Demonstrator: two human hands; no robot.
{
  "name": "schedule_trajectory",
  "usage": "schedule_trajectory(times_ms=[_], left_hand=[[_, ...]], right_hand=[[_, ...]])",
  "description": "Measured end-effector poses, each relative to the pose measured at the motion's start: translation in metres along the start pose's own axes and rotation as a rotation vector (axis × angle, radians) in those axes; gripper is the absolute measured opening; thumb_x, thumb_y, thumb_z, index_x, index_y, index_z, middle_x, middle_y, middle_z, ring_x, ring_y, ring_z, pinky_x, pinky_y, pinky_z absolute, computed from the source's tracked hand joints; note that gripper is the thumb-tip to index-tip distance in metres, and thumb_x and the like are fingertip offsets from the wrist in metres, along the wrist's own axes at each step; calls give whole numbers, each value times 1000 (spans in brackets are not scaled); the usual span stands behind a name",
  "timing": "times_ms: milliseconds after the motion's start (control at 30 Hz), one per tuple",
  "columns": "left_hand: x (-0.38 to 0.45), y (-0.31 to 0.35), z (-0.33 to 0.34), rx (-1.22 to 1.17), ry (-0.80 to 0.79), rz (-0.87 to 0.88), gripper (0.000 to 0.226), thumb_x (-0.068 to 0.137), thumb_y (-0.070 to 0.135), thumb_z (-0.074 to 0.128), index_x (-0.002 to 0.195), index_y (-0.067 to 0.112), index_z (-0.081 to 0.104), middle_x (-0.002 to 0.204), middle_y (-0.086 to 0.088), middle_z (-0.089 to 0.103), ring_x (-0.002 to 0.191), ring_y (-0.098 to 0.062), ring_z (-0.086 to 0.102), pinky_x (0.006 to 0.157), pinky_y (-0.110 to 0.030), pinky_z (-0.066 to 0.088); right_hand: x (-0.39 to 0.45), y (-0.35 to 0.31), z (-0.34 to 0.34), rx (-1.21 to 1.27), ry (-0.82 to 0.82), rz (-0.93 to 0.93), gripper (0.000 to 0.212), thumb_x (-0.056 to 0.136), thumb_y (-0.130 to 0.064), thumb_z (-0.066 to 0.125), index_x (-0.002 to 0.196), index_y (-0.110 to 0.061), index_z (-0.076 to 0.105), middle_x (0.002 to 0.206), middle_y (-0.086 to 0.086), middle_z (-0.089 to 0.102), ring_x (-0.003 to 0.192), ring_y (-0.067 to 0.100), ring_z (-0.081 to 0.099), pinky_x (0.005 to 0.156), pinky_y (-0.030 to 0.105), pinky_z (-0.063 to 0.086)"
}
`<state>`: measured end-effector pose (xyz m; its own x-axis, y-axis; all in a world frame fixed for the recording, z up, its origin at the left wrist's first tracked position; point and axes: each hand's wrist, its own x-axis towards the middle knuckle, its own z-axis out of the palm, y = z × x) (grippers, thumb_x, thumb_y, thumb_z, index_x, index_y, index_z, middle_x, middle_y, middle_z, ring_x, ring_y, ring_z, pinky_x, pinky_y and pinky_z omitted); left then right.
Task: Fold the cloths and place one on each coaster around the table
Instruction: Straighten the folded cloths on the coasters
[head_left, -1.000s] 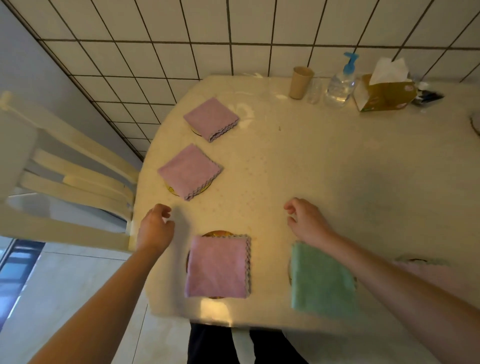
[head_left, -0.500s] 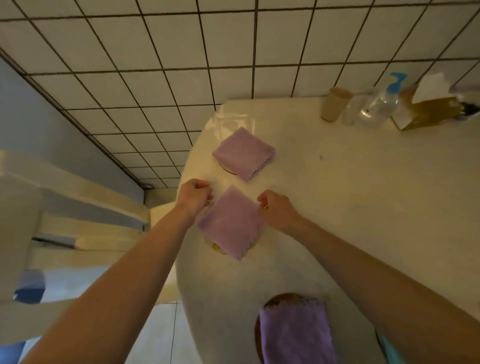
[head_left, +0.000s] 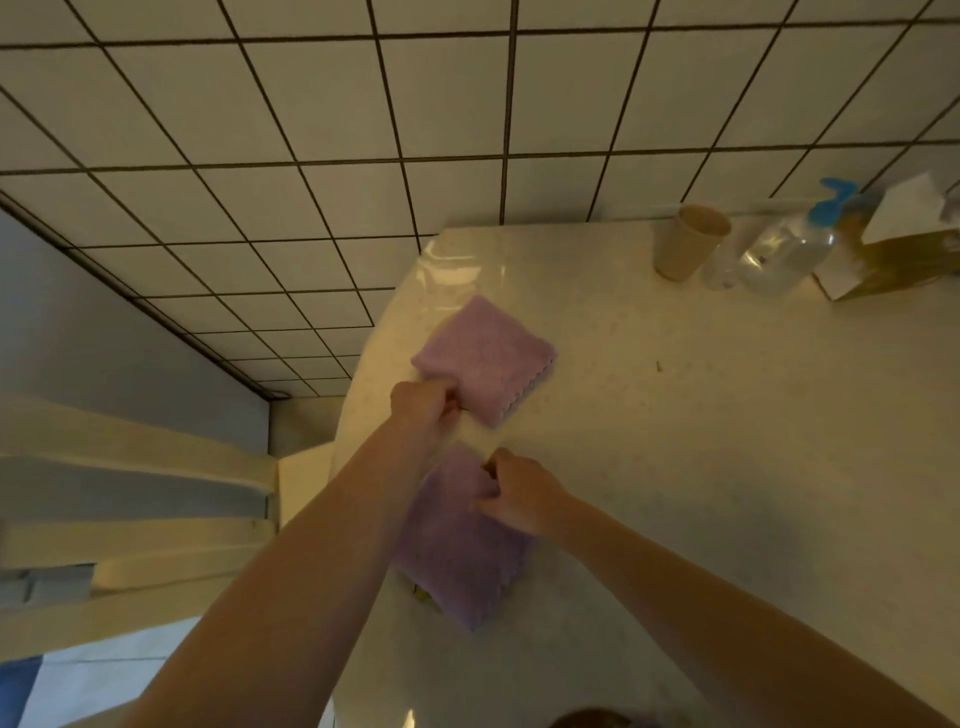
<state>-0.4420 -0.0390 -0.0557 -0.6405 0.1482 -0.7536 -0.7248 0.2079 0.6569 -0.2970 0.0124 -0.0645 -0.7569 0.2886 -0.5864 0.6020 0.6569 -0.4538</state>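
Observation:
Two folded purple cloths lie near the table's left edge. At the near-left edge of the far purple cloth (head_left: 483, 356), my left hand (head_left: 423, 408) has its fingers curled on the fabric. My right hand (head_left: 514, 496) pinches the far corner of the near purple cloth (head_left: 457, 558). A sliver of a yellowish coaster (head_left: 420, 592) peeks out under that cloth's left side. My left forearm crosses over part of the near cloth. Whatever lies under the far cloth is hidden. The rim of a brown coaster (head_left: 587, 719) shows at the bottom edge.
The cream table (head_left: 701, 467) stands on a tiled floor. A paper cup (head_left: 688, 249), a pump bottle (head_left: 789, 247) and a tissue box (head_left: 904, 254) stand along the table's far edge. A cream chair (head_left: 135, 519) stands to the left of the table.
My view has shifted up the table's left side. My left hand has moved from beside the near purple cloth to the far one. My right hand stays at the near cloth's corner.

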Motion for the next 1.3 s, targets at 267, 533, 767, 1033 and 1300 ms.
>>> schedule_trajectory(times_ms=[267,533,767,1033,1300], left_hand=[[15,3,20,115,115,-5,50,76,10,73,121,-2,55,102,-16,62,91,-30,59,71,-32,48],[18,9,24,153,76,56,31,79,15,71,103,2,56,85,-7,57,84,-24,54,75,-34,47],[22,13,20,-154,-91,32,26,86,3,61,110,-1,53,99,-9,60,101,-28,59,93,-41,51],[30,26,4,-85,-394,67,49,84,-12,56,128,9,51,119,-7,62,109,-26,60,75,-36,56],[55,37,0,270,-404,109,50,86,-8,60,131,8,49,124,-8,60,102,-21,61,80,-33,54]], right_hand=[[5,-14,-4,-146,-26,33,83,82,-47,64,139,2,28,141,20,34,130,35,35,103,41,34],[8,-22,0,-89,3,38,47,81,-35,64,117,-8,49,116,13,56,110,33,55,84,36,46],[11,-19,-16,214,-222,109,40,74,-33,76,94,-10,50,84,-1,53,86,18,54,55,21,39],[-5,-3,-14,746,-435,150,39,80,-28,73,111,-9,59,109,4,66,97,18,63,85,30,52],[-16,15,23,1368,-336,309,32,82,1,66,113,-7,62,108,10,70,99,23,67,84,37,55]])
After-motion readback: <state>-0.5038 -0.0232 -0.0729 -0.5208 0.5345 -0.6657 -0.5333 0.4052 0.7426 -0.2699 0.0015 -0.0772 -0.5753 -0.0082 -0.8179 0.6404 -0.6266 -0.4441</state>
